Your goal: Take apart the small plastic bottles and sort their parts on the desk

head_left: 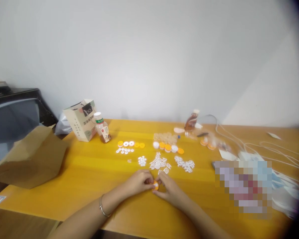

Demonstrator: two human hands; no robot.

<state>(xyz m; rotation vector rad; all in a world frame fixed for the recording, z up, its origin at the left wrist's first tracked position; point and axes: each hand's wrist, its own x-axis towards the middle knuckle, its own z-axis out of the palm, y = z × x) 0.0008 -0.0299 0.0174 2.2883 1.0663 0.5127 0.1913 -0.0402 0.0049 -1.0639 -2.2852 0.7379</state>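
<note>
Near the front middle of the table, my left hand [139, 182] pinches a small round orange piece [155, 186] with white in its centre. My right hand [171, 190] closes on the same piece from the right, thumb below and fingers above. Just beyond my fingers lies a heap of white openwork plastic parts [158, 162]. A second group of these white parts [185, 164] lies to its right. Small white round pieces [142, 161] form a pile to the left. Farther back are orange and white discs [167, 148] in a row.
Another row of discs [131, 144] and small white caps [124, 150] lie at the left. Behind stand a paper bag [82, 124], a labelled bottle [102, 127] and a brown bottle [191, 121]. A brown paper sack [35, 156] sits left; white cables [271, 146] cross the right side.
</note>
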